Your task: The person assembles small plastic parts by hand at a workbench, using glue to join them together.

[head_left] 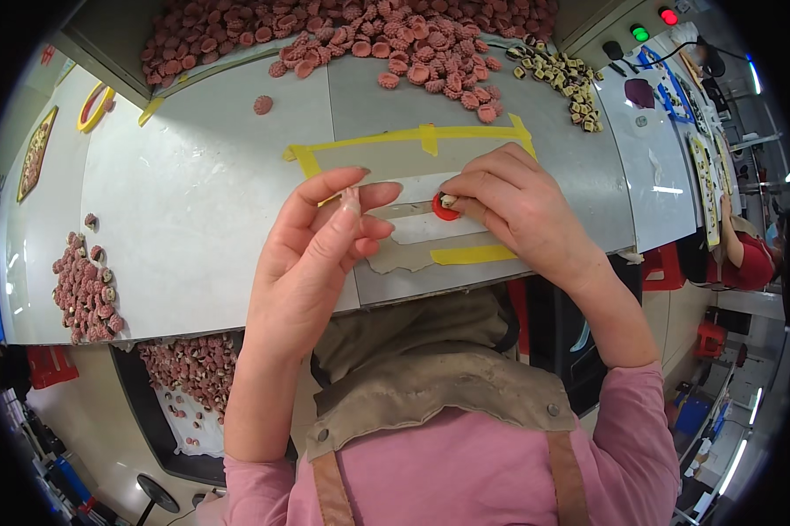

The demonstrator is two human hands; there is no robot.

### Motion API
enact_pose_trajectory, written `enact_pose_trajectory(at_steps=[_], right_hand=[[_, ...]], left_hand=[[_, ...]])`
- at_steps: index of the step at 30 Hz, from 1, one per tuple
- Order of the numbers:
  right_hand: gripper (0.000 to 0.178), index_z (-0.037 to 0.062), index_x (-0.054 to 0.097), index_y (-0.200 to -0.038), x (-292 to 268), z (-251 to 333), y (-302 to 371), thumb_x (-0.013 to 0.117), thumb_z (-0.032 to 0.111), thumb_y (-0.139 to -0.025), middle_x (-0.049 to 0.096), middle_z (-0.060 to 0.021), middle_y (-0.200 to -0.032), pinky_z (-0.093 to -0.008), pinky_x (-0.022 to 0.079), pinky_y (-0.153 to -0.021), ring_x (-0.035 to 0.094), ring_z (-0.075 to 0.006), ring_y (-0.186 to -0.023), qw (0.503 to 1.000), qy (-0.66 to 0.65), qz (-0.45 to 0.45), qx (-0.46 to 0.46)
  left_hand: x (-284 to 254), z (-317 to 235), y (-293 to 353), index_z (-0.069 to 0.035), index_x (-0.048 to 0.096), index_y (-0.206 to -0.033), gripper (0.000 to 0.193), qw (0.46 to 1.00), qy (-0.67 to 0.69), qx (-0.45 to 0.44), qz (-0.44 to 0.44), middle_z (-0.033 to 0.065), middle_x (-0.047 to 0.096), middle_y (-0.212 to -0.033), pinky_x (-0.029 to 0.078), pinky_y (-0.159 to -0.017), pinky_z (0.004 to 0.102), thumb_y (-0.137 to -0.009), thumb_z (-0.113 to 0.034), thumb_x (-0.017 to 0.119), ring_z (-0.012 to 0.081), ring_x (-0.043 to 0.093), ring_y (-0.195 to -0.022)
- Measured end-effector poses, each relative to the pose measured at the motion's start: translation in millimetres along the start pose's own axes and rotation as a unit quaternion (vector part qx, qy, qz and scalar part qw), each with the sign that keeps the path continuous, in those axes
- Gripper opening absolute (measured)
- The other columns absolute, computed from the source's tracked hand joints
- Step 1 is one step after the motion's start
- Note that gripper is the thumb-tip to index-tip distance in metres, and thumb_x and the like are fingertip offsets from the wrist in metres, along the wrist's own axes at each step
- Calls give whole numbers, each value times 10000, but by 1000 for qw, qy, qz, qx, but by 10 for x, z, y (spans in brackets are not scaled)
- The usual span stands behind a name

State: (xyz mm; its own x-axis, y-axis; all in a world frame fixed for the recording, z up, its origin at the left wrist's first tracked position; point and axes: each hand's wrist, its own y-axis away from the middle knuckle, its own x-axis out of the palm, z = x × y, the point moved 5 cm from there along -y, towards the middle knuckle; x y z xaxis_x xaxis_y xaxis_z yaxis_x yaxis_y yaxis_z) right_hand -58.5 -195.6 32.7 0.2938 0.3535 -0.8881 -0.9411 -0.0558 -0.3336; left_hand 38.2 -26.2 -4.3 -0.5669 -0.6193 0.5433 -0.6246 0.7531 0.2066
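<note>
My right hand (pixel 510 195) pinches a small cream-and-dark piece (pixel 448 201) between thumb and fingertips. Just under that piece a round red holder (pixel 446 211) rests on the pale strip of the work surface. To the left, my left hand (pixel 329 219) is raised with its fingers curled and apart; I see nothing in it. Yellow tape (pixel 474 254) frames the work spot beneath both hands. Beyond them lies a heap of bumpy pink hollow pieces, like raspberry halves (pixel 421 66). At its right, several small cream-and-dark blocks (pixel 570 83) are scattered.
One loose pink piece (pixel 263 104) lies apart on the table (pixel 193 202). Pink pieces with pale-and-dark centres form a pile (pixel 84 294) at the left edge; more fill a black-rimmed bin (pixel 189 377) below. A box with coloured lights (pixel 640 33) stands back right. Another person (pixel 745 254) sits far right.
</note>
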Motion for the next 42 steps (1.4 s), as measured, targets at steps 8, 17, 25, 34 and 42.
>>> enact_pose_trajectory(at_steps=[8,17,25,34,42], right_hand=[[233,67,656,-992,-84,17,-23,685,57,-761,601,-59,-908,-353,475,-763,566,-256,-878,1000,13,14,-2],[190,73,648,-948,-28,25,-106,684,71,-761,588,-52,-852,-357,464,-746,557,-252,-827,998,12,58,-26],[168,56,643,-935,-30,58,-32,692,95,-778,580,-76,-839,-365,462,-734,549,-276,-813,998,-25,51,2],[178,41,643,-1002,-90,29,18,677,74,-831,614,-87,-904,-308,481,-782,590,-200,-834,927,-328,-61,171],[229,56,637,-993,-94,271,-231,727,82,-785,617,-51,-879,-317,465,-678,576,-228,-786,986,-103,-94,-93]], left_hand=[[-29,115,-27,-18,469,-1299,343,998,59,-17,18,70,579,-1143,466,-822,233,-997,-180,485,79,560,-908],[76,153,-61,-23,478,-1308,353,995,94,-26,38,49,564,-1143,478,-861,239,-985,-161,507,94,567,-949],[59,230,-72,-10,462,-1315,359,991,120,-31,59,60,580,-1146,490,-863,241,-989,-155,498,102,582,-972],[96,229,-71,-8,483,-1283,332,992,110,-33,48,58,603,-1118,488,-862,250,-990,-163,501,105,589,-961],[123,236,-92,-14,542,-1219,295,991,117,-23,55,44,608,-1102,452,-891,276,-977,-183,543,113,562,-993]])
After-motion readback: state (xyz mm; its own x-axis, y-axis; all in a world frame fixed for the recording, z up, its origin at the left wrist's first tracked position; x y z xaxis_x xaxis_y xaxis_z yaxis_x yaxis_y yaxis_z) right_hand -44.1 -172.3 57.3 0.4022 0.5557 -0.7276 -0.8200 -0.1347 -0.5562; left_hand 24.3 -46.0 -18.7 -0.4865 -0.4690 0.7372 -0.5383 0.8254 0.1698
